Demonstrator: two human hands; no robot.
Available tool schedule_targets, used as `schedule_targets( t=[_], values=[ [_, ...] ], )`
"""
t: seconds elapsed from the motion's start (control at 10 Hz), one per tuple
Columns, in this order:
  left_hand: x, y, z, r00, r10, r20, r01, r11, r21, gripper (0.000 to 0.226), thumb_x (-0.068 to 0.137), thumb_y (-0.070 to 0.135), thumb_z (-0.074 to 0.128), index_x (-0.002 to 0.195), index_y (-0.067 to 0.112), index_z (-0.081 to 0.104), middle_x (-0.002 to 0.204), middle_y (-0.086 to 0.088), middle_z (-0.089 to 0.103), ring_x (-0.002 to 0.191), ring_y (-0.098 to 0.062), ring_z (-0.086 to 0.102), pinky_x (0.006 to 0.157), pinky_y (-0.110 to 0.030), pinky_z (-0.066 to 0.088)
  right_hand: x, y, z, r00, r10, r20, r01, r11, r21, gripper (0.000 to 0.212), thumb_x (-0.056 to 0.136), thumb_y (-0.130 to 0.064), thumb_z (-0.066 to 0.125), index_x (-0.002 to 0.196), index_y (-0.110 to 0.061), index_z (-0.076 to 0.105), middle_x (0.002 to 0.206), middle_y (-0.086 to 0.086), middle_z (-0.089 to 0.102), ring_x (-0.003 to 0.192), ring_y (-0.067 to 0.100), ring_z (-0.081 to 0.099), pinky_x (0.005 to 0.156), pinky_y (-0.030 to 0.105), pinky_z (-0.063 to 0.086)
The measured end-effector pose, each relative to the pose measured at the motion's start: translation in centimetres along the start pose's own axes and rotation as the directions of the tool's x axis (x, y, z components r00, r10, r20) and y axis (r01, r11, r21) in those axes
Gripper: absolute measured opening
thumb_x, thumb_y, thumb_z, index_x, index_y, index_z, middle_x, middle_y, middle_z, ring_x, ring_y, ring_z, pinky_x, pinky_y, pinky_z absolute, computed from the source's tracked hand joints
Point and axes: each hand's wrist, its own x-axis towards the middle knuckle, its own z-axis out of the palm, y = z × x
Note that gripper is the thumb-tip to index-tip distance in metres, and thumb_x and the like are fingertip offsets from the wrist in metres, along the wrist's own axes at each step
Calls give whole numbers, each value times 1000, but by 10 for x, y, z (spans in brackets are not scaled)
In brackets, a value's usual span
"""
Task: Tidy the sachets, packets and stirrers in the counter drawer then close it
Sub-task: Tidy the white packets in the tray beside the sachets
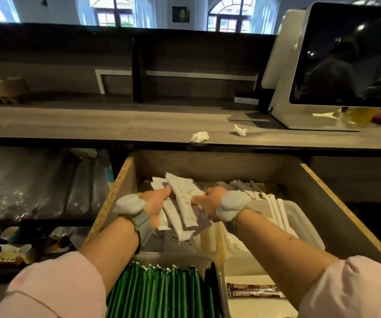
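Observation:
The wooden counter drawer (125,177) stands pulled out below the counter. Both hands hold a fanned bundle of long white sachets (182,198) above its middle: my left hand (156,204) grips the bundle's left side, my right hand (207,200) its right side. Under them, more white packets lie in a clear plastic tub (210,243). Green sachets (159,292) fill a tub at the near left. A brown stick packet (253,293) lies in a tub at the near right. Paper-wrapped stirrers (276,210) rest across a clear tub and the drawer's back right.
Two crumpled tissues (199,137) (240,130) lie on the wooden counter (93,125). A white point-of-sale screen (345,58) stands at the right. Left of the drawer, an open shelf holds clear plastic sleeves (36,182), with paper cups (26,251) below.

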Motion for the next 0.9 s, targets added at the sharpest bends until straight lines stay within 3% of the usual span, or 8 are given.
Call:
schedule_targets(
  t=[0.1,0.2,0.3,0.4,0.5,0.7,0.8,0.9],
  values=[
    [-6,-3,6,998,42,55,-42,999,5,33,95,31,50,91,1,64,84,-18,68,86,-35,67,78,-44,54,-7,3,-8,997,-76,28,72,988,136,44,90,-21,60,130,-8,49,129,15,59,115,31,57,98,37,47],
    [-6,-13,8,957,-57,283,59,998,4,59,90,52,48,108,-2,66,99,-21,70,98,-40,65,89,-49,52,-7,2,4,998,-7,58,6,1000,18,41,96,-13,47,136,-3,46,137,17,51,127,31,48,104,36,38],
    [5,-35,8,928,-125,351,103,991,82,66,71,44,75,118,0,63,123,-24,62,116,-42,58,99,-54,47,-4,7,23,996,10,93,0,994,-106,38,101,-15,36,134,-3,48,138,15,50,128,30,48,106,34,37],
    [18,-52,6,953,-145,265,117,986,120,56,72,31,75,118,0,62,121,-22,64,113,-41,60,101,-55,45,14,20,39,991,-8,134,37,976,-215,43,100,-24,40,138,-6,45,141,11,49,131,28,46,106,35,37],
    [21,-58,7,940,-254,228,215,960,182,60,71,46,71,117,9,61,115,-21,67,107,-39,64,98,-55,47,8,18,38,983,0,183,18,995,-96,44,96,-29,47,133,-7,51,136,13,54,127,31,50,102,37,41],
    [32,-51,-4,995,63,78,-99,705,702,75,85,65,32,136,13,50,139,-10,53,127,-29,49,112,-36,32,11,18,52,990,-108,96,125,974,-191,43,97,-24,46,136,-3,45,139,17,50,129,34,47,108,40,38],
    [28,-45,-1,993,58,99,-113,624,773,74,90,64,23,135,12,51,140,-11,52,129,-30,47,114,-38,28,13,18,56,988,-140,61,152,951,-270,42,97,-17,44,137,-2,43,141,19,47,130,36,45,108,41,36],
    [19,-31,6,994,78,71,-105,661,743,65,94,54,33,130,4,54,134,-20,56,124,-36,52,108,-44,39,10,17,48,991,-136,-14,130,967,-218,43,97,-17,44,138,-4,41,142,17,45,130,34,44,108,39,37]
  ],
)
